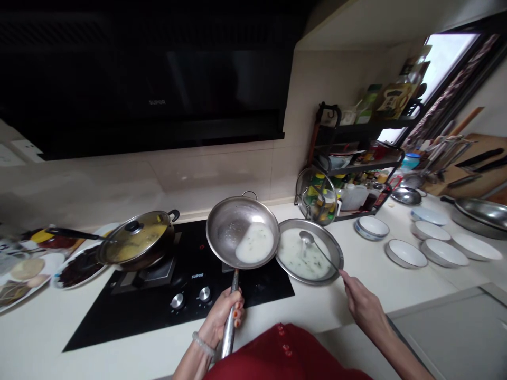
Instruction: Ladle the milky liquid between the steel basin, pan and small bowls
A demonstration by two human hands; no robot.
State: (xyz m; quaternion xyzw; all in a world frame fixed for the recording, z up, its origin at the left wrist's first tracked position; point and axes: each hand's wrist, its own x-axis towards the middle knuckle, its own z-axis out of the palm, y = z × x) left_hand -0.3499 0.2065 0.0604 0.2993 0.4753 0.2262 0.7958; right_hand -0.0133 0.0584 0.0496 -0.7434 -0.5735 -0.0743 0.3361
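My left hand (222, 316) is closed around the long metal handle of a steel pan (237, 224), which is tilted over the black cooktop with a pool of white liquid (255, 243) at its lower right. My right hand (362, 301) is closed on the thin handle of a metal ladle (307, 238). The ladle's bowl rests in a round metal basin (336, 248) of white liquid with green flecks, standing on the counter just right of the cooktop. The pan's rim hangs next to the basin's left edge.
A lidded pan (134, 243) sits on the left burner of the cooktop (130, 311). Plates of food (27, 274) lie at far left. Several white bowls (406, 253), a glass lid (317, 198), a spice rack (356, 158) and a wok (483, 211) stand to the right.
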